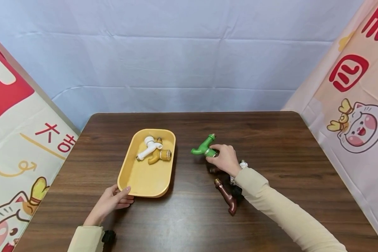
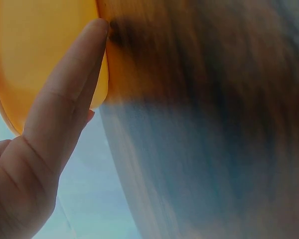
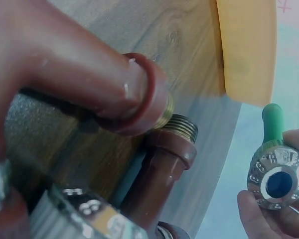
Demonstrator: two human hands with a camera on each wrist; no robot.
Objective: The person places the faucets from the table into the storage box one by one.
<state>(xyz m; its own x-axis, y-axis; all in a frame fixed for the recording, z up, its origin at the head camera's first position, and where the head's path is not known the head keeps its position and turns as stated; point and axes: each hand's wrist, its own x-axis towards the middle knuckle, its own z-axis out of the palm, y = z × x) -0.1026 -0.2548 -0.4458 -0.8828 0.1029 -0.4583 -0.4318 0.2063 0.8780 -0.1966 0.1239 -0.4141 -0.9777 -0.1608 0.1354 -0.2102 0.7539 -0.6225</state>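
Observation:
My right hand (image 1: 224,159) pinches a green tap (image 1: 203,146) by its ribbed knob. In the right wrist view the tap's silver knob end (image 3: 278,180) faces the camera between the fingers. My left hand (image 1: 111,202) holds the near left corner of a yellow tray (image 1: 145,192), thumb over the rim and fingers against the outer side. Inside the tray lie a white tap (image 1: 150,148) and a mustard-yellow tap (image 1: 159,156), touching. Below the right forearm lies a brown tap (image 1: 225,196). Another brown tap (image 3: 157,179) is partly hidden by the right hand.
A white-ended piece (image 1: 243,163) shows beside the right sleeve, mostly covered by the arm. The dark wood table (image 1: 182,224) ends at the back against a pale cloth (image 1: 189,70). Printed cloths hang on both sides.

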